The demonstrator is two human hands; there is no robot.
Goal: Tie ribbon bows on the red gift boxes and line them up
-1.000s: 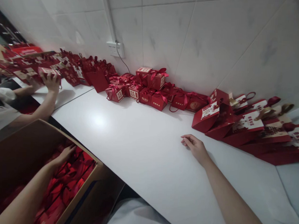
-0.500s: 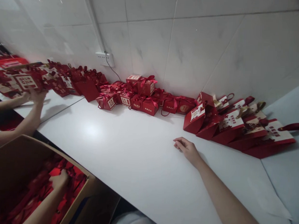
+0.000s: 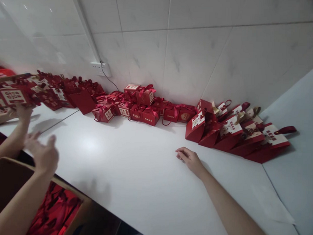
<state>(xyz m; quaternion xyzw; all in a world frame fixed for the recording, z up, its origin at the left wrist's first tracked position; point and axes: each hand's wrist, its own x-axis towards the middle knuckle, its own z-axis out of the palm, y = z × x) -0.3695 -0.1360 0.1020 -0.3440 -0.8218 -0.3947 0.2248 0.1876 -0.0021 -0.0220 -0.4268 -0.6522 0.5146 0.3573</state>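
Note:
My left hand point(image 3: 43, 154) hangs above the cardboard box point(image 3: 74, 197) with its fingers spread, slightly blurred, and nothing shows in it. Red ribboned items point(image 3: 57, 208) fill the box below. On the white table point(image 3: 124, 164) rests my right hand point(image 3: 190, 160), its fingers curled together and no object visible in them. Nearest to it stands a group of upright red gift boxes point(image 3: 227, 133) with white printed labels and loop handles. Smaller red gift boxes with ribbon bows point(image 3: 143, 112) are stacked along the wall, in the middle.
A co-worker's hand point(image 3: 23, 111) at the left holds a red gift box point(image 3: 13, 96) with a framed label. More red gift boxes point(image 3: 57, 93) crowd the left end. Behind the table are a tiled wall and a power socket point(image 3: 101, 69) with a cord. At the right is a pale panel point(image 3: 297, 136).
My left hand has lifted out of the cardboard box and opened. My right hand keeps its curled pose on the table. The view has shifted slightly right.

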